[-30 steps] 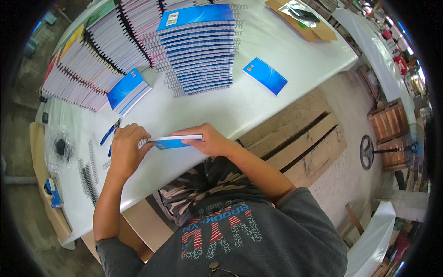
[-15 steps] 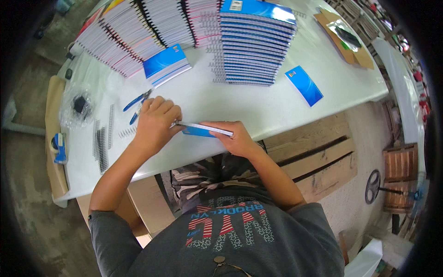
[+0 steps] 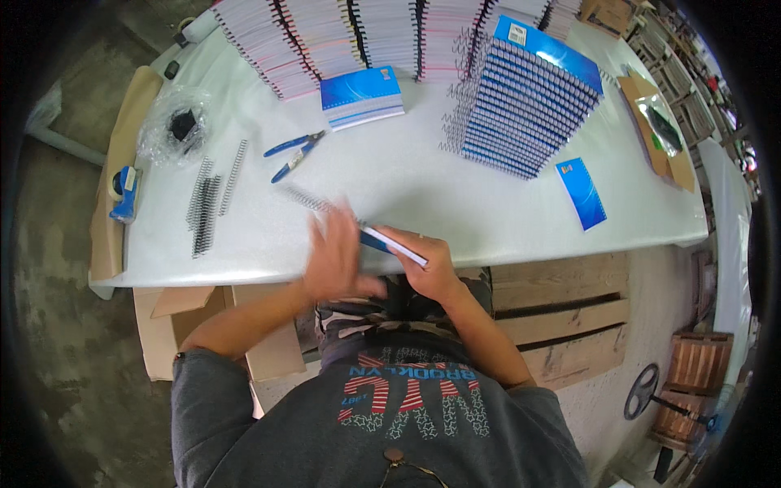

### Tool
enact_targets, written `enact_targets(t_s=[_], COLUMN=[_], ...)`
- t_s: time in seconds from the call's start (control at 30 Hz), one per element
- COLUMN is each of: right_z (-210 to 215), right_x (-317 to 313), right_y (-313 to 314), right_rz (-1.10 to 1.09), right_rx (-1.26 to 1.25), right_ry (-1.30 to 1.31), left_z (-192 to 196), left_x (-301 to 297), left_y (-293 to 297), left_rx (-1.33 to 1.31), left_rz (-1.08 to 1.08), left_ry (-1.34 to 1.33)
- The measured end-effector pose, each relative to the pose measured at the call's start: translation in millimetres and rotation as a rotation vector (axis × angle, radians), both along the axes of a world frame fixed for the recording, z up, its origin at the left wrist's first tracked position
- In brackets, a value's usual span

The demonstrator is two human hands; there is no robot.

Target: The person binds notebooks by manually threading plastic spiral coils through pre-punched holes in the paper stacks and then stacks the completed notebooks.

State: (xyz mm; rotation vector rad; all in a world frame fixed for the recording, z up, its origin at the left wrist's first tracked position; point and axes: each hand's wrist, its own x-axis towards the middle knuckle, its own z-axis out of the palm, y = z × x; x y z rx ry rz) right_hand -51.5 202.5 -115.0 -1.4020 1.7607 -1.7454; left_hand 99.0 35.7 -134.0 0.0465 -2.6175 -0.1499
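The right hand (image 3: 429, 265) holds a thin blue-covered notebook (image 3: 406, 249); the blurred left hand (image 3: 333, 259), spread, is near a grey wire spiral (image 3: 306, 198).

It's the left of two head-worn fisheye cameras, perched above the near side of the white table (image 3: 431, 179), peering steeply down and out across it! The left hand (image 3: 333, 250) and right hand (image 3: 433, 265) sit close below, at the table's near edge; the wearer's shirt (image 3: 301, 423) looms even nearer, and floor (image 3: 61, 325) bends away left of the table.
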Motion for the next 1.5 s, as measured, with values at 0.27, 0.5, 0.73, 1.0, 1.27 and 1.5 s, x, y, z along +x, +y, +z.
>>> enact_targets(t_s=[0.27,0.5,0.73,1.0,1.27,1.5], right_z=[-0.2,-10.0,-2.3,4.1,7.9,73.1], right_x=[12.4,20.5,10.1,7.2,5.9,1.9], right_y=[-10.3,-6.5,-8.6,-15.9,-16.5,0.0], right_rz=[0.050,0.028,0.070,0.096,0.044,-0.132], right_rx=[-0.010,0.058,-0.024,-0.068,-0.007,-0.002], right_ry=[0.114,0.119,0.124,-0.043,-0.223,0.397], left_z=[-5.3,26.7,18.9,-23.7,3.5,112.1], left_x=[-27.6,-51.0,-18.0,1.4,-22.9,-37.4], left_y=[-32.8,-24.2,25.0,33.9,43.2,66.8], left_rx=[0.182,-0.139,-0.302,-0.040,0.034,1.100], left_rz=[0.060,0.107,-0.196,-0.348,-0.355,-0.150], left_ry=[0.219,0.508,0.148,-0.120,-0.007,-0.150])
